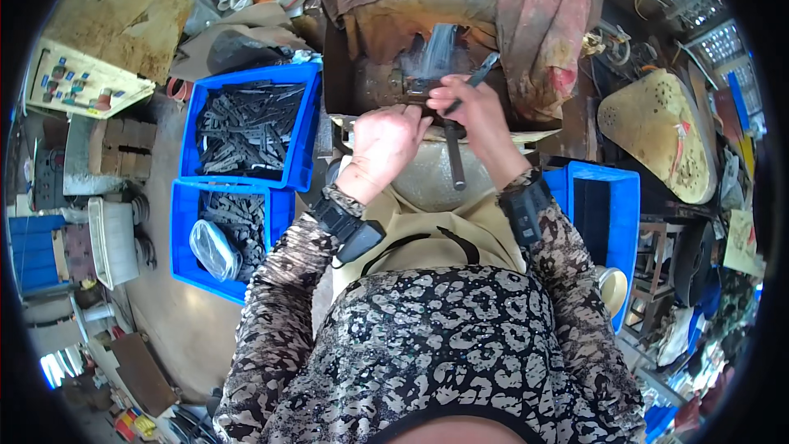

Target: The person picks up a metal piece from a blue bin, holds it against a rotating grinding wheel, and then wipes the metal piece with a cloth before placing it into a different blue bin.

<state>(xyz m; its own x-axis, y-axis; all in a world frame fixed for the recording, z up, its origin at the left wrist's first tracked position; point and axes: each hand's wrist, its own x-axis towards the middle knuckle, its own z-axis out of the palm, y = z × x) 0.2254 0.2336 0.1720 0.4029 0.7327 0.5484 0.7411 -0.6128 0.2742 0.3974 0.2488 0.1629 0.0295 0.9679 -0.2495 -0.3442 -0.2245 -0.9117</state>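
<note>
My right hand (481,115) is closed around a thin dark stick-like tool (481,72) with a pale bluish end pointing up and right. Beside it my left hand (386,141) is curled at the front edge of a brown, wet machine trough (349,62); what its fingers hold, if anything, is hidden. A small dark metal fixture (421,87) sits just beyond my fingertips. Whitish water (441,45) streams down behind it. Below my right hand, a dark metal bar handle (455,160) points towards me.
To the left stand two blue bins, the far bin (193,144) and near bin (175,238), holding dark strips; a clear plastic bag (214,249) lies in the near one. A blue bin (627,214) stands right. Stained cloths (538,25) hang over the trough. A control panel (82,82) is far left.
</note>
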